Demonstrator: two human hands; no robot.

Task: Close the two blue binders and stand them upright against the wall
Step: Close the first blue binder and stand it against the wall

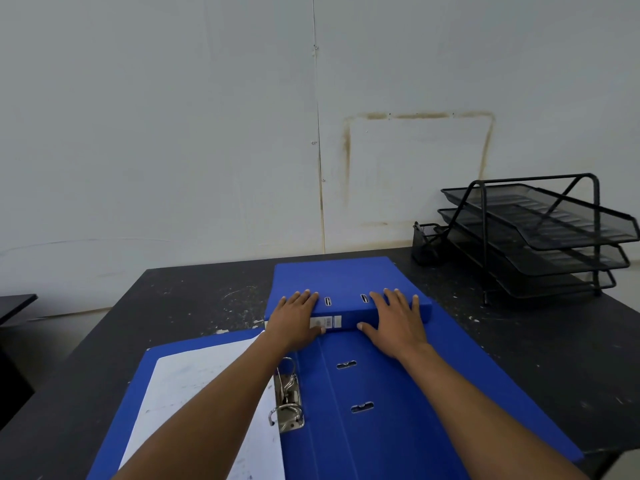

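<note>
A closed blue binder (341, 277) lies flat on the black table (194, 299), its spine with a white label facing me. My left hand (296, 320) grips the spine's left end, fingers on the top cover and thumb on the label. My right hand (394, 320) holds the spine's right part the same way. Nearer to me lies a second blue binder (391, 403), open flat, with white paper (194, 393) on its left half and a metal ring mechanism (287, 400) in the middle. My forearms cross over it.
A black mesh three-tier letter tray (543, 233) and a small mesh pen cup (424, 242) stand at the back right against the pale wall (173, 133). Another dark table edge (15, 304) shows at far left.
</note>
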